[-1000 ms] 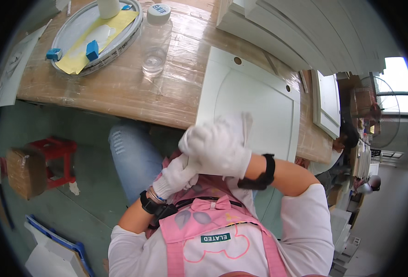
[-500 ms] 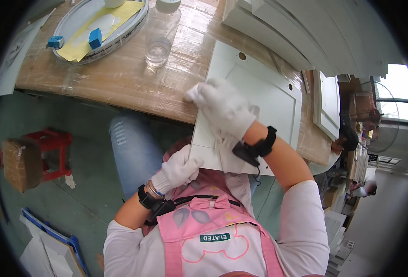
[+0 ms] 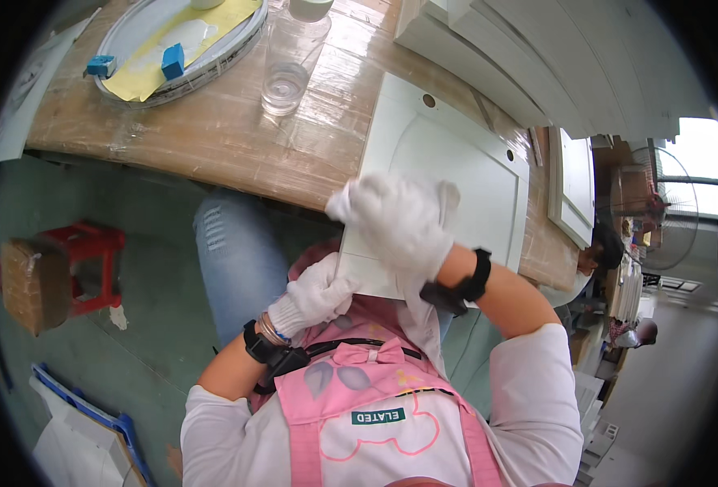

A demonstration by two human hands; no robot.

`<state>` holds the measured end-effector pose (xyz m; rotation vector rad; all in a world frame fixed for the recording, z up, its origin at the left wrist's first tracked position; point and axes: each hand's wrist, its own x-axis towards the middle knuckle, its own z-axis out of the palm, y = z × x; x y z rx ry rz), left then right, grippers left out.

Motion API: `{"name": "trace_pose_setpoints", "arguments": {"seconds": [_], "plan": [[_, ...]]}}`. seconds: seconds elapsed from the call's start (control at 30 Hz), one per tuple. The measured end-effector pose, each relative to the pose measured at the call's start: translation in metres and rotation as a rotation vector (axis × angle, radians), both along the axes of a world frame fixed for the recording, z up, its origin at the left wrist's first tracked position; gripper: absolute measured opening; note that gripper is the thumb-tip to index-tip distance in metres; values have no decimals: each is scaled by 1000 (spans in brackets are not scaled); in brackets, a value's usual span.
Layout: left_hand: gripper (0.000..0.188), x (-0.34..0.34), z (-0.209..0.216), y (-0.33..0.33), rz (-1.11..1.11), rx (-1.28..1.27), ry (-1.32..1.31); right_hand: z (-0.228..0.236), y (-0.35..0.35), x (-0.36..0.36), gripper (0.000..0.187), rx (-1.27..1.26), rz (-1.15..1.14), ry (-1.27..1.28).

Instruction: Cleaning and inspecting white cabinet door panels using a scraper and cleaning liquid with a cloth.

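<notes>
A white cabinet door panel (image 3: 480,195) with a recessed centre and two round holes lies on the table, its near end jutting over my lap. My left hand (image 3: 320,290), in a white knitted glove, is closed on the panel's near left corner. Over the panel's left edge is my right hand (image 3: 395,223), gloved too and smeared by motion. Its fingers are bunched around a pale cloth (image 3: 418,296), which trails down over the panel's near edge toward my lap. The glove hides where the cloth meets the panel.
On the plastic-wrapped table (image 3: 196,150) stand a clear bottle (image 3: 286,85) and a round lid (image 3: 164,99) holding yellow sandpaper-like sheet and blue blocks. White boards (image 3: 529,57) are stacked at the far right. A red stool (image 3: 95,268) stands left on the floor. A person (image 3: 606,247) is at right.
My right hand has shifted slightly toward me along the panel's left edge, with the cloth in it. My left hand keeps its hold on the corner.
</notes>
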<state>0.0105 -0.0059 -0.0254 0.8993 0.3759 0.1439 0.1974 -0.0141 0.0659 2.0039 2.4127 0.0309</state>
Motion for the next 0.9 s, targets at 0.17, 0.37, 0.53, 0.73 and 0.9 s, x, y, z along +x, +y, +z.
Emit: {"name": "trace_pose_setpoints", "arguments": {"seconds": [0.17,0.37,0.53,0.73,0.9], "plan": [[33,4,11,-3,-15,28,50,-3,-41,14,23,-66,-11,268],[28,-2,11,-3,-31,10,173,6,-28,26,26,-158,-247,168],[27,0,8,-6,-28,36,153,1,-60,22,30,-223,-113,180],[28,0,6,-6,-4,45,180,-2,-70,13,24,-135,-161,164],[27,2,19,-5,-17,43,186,2,-64,11,19,-175,-303,201]]}}
